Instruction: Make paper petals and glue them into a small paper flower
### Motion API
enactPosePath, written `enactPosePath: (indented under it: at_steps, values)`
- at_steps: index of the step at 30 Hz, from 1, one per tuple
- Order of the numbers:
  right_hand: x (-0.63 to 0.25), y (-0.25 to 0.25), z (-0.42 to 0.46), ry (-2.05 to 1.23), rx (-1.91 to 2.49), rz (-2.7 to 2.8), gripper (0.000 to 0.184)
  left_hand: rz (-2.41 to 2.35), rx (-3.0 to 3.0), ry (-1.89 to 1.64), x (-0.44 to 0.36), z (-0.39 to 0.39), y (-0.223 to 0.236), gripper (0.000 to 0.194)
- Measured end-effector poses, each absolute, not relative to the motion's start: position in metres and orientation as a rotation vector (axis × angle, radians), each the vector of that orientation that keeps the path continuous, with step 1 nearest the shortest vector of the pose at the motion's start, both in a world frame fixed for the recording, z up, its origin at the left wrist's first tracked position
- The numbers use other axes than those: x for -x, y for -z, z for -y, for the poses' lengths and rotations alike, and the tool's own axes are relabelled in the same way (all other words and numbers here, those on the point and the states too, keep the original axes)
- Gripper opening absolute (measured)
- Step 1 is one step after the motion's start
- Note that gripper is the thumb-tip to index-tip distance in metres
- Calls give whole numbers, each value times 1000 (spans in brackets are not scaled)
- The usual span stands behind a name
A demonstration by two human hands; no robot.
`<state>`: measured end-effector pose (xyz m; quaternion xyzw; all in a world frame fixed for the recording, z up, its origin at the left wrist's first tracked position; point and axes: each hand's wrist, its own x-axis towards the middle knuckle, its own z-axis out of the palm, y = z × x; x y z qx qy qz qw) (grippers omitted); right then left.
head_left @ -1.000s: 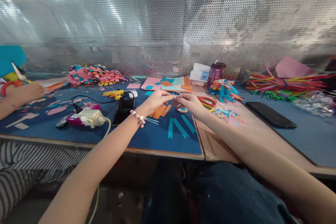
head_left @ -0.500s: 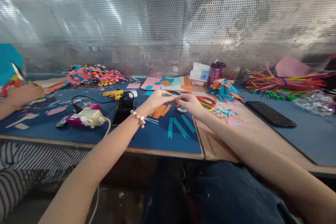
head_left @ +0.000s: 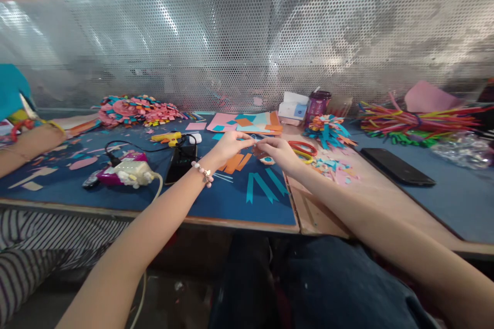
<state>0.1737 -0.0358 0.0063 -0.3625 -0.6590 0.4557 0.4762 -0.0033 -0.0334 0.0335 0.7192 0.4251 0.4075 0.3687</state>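
My left hand (head_left: 230,147) and my right hand (head_left: 276,150) meet fingertip to fingertip over the blue mat. Both are closed in a pinch; the small thing between them is mostly hidden by fingers, with only a pale bit showing. Below my left hand lie orange paper strips (head_left: 233,164). Nearer the table's edge are blue paper strips with notched ends (head_left: 264,187). A small round piece with pale and orange paper (head_left: 267,161) sits under my right hand. Red-handled scissors (head_left: 304,148) lie just right of it, partly covered.
Paper sheets (head_left: 247,122) lie behind my hands. At left are a yellow glue gun (head_left: 166,138), a dark phone (head_left: 180,164) and a power strip with cord (head_left: 127,170). A co-worker's hand (head_left: 40,139) holds scissors. A black phone (head_left: 397,166) lies right, before pipe cleaners (head_left: 420,118).
My fingertips have shifted slightly around the small thing, and a pale bit shows between them now. The co-worker's scissors and blue paper have moved a little.
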Motion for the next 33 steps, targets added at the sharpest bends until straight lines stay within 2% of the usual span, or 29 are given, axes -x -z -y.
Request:
enactPosePath:
  at_steps: [12,20,33]
  values:
    - [-175,-1,30,-1117,842,1606,27,-1115,-1814,-1052,4,32,-32,29]
    - [-175,-3,32,-1394,726,1436,24,-1047,-1762,-1048,6,26,-28,31]
    - [-174,0,33,-1612,648,1255,15,-1009,-1765,-1038,6,29,-30,30]
